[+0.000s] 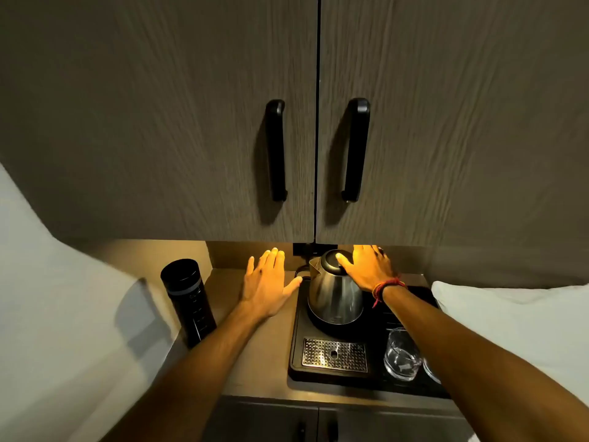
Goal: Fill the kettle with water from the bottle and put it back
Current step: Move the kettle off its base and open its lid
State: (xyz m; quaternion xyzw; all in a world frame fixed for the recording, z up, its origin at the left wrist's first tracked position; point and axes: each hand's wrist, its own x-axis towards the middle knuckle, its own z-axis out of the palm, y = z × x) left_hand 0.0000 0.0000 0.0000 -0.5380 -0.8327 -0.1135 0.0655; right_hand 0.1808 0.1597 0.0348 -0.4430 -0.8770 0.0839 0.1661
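A steel kettle (pixel 334 291) with a black lid stands on its round base at the back of a black tray (pixel 298 339). My right hand (pixel 366 266) lies over the kettle's top right side, thumb on the lid, fingers spread towards the hidden handle. My left hand (pixel 267 282) hovers flat and open just left of the kettle, its thumb near the tray's corner, holding nothing. A tall black bottle (pixel 188 301) with its cap on stands upright on the counter further left, apart from both hands.
The tray also carries a metal drip grate (pixel 334 355) and a clear glass (pixel 401 355) at the front right. Two upper cabinet doors with black handles (pixel 275 151) hang low over the counter. White pillows (pixel 516 323) flank both sides. A cord runs behind the kettle.
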